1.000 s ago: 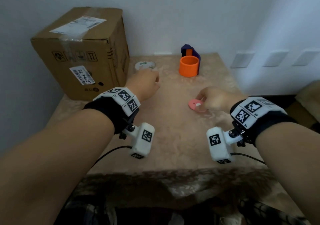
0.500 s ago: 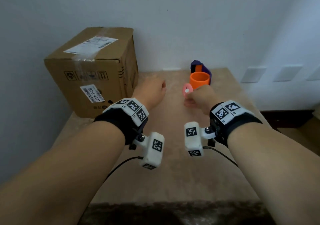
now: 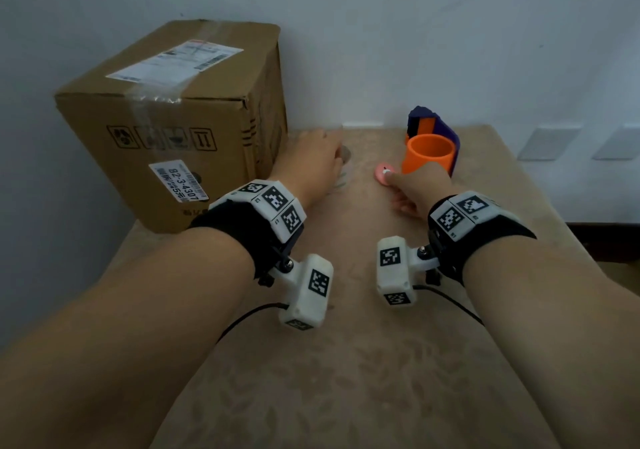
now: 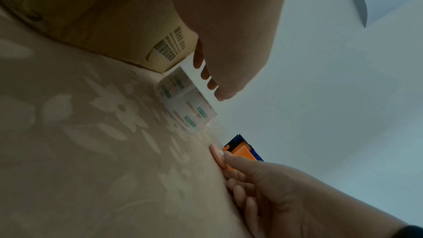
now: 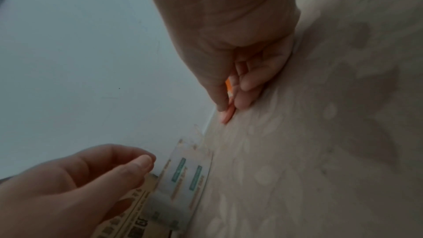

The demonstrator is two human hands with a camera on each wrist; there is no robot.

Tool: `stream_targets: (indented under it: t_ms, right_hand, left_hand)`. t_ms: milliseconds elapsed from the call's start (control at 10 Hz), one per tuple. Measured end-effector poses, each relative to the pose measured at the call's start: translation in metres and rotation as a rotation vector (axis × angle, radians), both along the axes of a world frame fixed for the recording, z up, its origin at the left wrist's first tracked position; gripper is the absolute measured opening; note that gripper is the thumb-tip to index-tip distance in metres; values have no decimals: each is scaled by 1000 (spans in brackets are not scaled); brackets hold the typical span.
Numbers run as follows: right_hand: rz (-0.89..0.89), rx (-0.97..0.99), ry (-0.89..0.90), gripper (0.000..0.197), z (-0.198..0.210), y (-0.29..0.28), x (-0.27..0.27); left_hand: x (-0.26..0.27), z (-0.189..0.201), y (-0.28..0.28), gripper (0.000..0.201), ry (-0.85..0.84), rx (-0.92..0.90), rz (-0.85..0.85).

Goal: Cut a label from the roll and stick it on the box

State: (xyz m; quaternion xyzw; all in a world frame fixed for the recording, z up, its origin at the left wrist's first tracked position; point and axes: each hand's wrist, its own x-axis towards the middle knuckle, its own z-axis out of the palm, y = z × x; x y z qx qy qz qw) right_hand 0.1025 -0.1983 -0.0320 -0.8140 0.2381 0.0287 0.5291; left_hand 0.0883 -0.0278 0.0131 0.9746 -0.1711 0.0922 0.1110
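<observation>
The right hand (image 3: 417, 185) pinches one small pink cutter (image 3: 383, 174) between thumb and fingers, low over the table (image 3: 346, 362). The left hand (image 3: 311, 164) hovers with fingers loosely curled, holding nothing, just above the single label roll (image 4: 187, 104), which lies on the table beside the one cardboard box (image 3: 180, 119). Behind the right hand stands one orange cup (image 3: 429, 154), with one purple and orange holder (image 3: 429, 123) behind it against the wall.
</observation>
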Motion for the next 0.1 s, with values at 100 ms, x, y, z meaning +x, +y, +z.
stream_targets:
  t_ms: [100]
  right_hand:
    - [26,-34,-25,37,6,1,-9]
  left_hand:
    - [-4,3,2,21,-19,-46,-8]
